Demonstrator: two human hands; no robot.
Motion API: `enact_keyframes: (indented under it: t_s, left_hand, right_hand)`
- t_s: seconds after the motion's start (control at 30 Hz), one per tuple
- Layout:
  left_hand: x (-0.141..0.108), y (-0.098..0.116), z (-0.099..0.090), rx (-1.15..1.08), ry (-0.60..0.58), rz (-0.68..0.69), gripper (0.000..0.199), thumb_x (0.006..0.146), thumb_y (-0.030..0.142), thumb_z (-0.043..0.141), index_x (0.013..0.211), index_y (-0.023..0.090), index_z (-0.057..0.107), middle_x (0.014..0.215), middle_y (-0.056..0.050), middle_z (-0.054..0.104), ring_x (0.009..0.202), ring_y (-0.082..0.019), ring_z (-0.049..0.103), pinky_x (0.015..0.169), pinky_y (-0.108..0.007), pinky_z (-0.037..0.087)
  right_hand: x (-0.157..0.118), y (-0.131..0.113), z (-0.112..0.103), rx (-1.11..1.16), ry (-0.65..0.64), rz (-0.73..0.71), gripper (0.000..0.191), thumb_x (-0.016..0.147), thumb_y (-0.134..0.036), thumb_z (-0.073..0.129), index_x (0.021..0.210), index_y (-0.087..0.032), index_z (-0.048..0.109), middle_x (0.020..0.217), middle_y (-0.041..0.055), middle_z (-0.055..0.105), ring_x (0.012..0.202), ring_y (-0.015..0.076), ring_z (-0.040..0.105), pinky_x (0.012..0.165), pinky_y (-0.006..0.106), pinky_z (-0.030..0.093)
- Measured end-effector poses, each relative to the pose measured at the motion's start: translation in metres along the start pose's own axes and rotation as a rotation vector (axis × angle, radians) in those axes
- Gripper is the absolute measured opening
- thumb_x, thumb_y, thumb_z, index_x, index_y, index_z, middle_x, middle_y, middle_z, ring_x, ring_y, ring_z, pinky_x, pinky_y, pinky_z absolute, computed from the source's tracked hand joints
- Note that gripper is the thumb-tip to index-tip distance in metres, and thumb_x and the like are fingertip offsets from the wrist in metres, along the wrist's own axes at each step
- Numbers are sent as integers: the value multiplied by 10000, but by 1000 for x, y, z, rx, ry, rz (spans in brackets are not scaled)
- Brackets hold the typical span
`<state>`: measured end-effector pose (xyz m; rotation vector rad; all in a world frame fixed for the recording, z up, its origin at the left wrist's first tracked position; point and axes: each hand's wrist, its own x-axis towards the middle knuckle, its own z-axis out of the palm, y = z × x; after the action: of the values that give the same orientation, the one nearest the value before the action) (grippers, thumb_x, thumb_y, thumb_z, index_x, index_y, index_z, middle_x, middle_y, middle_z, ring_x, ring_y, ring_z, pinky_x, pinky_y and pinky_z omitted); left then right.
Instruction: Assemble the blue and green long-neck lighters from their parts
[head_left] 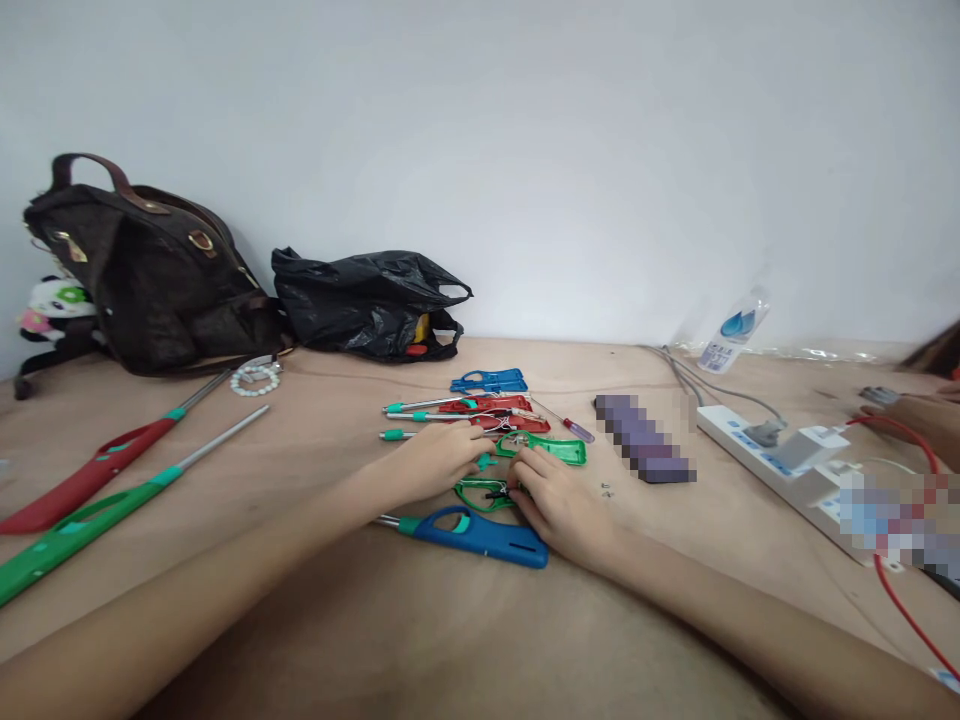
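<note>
In the middle of the table my two hands work close together over an opened green lighter (480,497), its wires and small inner parts exposed. My right hand (559,500) has its fingers curled down on the right end of this lighter. Just left and above, my left hand (439,462) is bent with fingertips together; what they pinch is hidden. A small teal part (487,462) shows beside those fingertips. Behind the hands lies a loose green half-shell (559,448). A whole blue lighter (480,540) lies in front, close below my right hand.
Opened red lighters (510,424), a blue half-shell (491,381) and a screwdriver (579,430) lie behind. Small screws (607,490) lie right. Red (112,470) and green lighters (97,530) lie left. A power strip (772,470), bottle (735,330), black bag (360,300) and backpack (165,280) surround them.
</note>
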<state>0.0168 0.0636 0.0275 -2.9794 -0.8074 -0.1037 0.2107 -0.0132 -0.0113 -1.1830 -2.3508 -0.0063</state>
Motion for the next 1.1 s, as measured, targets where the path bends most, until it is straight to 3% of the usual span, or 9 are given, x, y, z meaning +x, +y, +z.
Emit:
enact_keyframes:
  t_s: [0.23,0.43,0.73,0.93,1.1]
  left_hand:
    - [0,-5,0,-86,-15,-11,165,846,74,553,964,158,632,973,-58,652,905,-209,613,723,-266,448]
    - [-12,9,-6,-104,1,-21,50,847,147,583,888,171,599,933,-44,614,884,-221,587,716,-288,438]
    - [-21,15,-2,-145,-33,-56,79,821,117,565,877,172,550,1039,-62,569,961,-232,560,780,-313,443]
    - [-19,13,-7,-274,-23,-104,93,816,89,521,792,175,497,868,-18,592,812,-190,566,666,-264,410]
    - [-15,11,-5,-367,0,-58,79,816,139,584,775,168,523,836,-13,594,794,-186,571,652,-253,415]
  right_hand:
    - [0,0,0,29,7,4,120,903,-121,437,823,-190,495,874,77,564,839,221,544,733,371,503]
    - [-1,2,2,59,-7,21,122,903,-116,430,822,-188,486,878,79,558,842,222,535,742,381,498]
    - [-1,4,4,99,-17,44,115,901,-112,440,828,-192,479,890,73,555,860,223,532,754,377,490]
    - [-1,4,3,100,-16,46,110,905,-121,449,828,-191,485,891,70,558,857,218,532,759,371,484]
    - [-1,5,3,93,-23,47,110,908,-125,449,832,-194,489,896,73,562,859,221,539,762,373,482]
